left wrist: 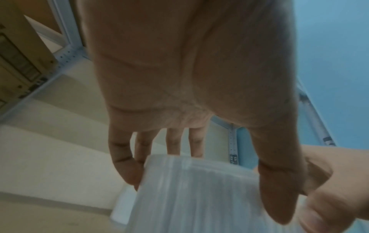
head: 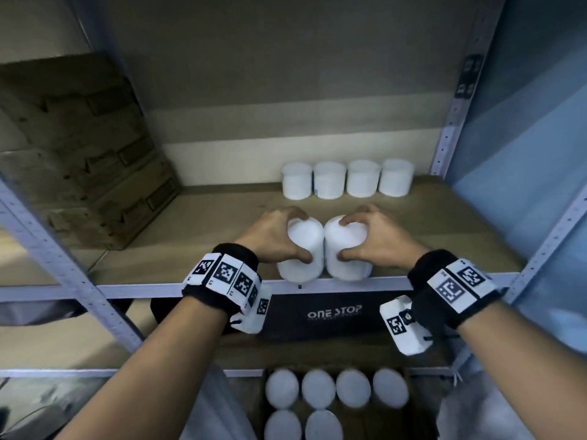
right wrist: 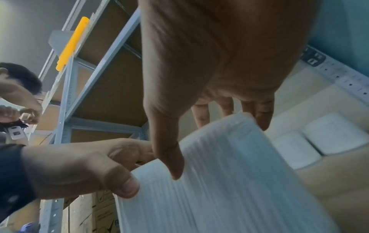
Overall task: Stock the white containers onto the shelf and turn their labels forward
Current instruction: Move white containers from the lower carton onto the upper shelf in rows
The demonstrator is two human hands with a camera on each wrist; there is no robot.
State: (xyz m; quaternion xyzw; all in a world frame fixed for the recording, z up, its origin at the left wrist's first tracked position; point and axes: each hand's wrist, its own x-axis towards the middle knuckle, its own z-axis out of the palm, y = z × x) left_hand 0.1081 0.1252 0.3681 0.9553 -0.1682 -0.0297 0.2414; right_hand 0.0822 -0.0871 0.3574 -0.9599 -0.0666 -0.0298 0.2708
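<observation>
Two white round containers stand side by side, touching, at the front edge of the wooden shelf [head: 197,230]. My left hand [head: 279,236] grips the left container [head: 301,249] from above, thumb on its near side and fingers over the far rim. My right hand [head: 365,236] grips the right container [head: 346,252] the same way. No label shows on either. The left wrist view shows the left container [left wrist: 199,197] held between fingers [left wrist: 127,167] and thumb. In the right wrist view the right container [right wrist: 229,181] is blurred. Several more white containers [head: 346,180] stand in a row at the shelf's back.
Stacked cardboard boxes [head: 79,154] fill the shelf's left side. A black box marked ONE STOP [head: 333,312] lies on the shelf below. Under it an open carton holds several white containers [head: 317,389]. Grey metal uprights [head: 457,100] frame the bay. Another person [right wrist: 18,97] stands at the left.
</observation>
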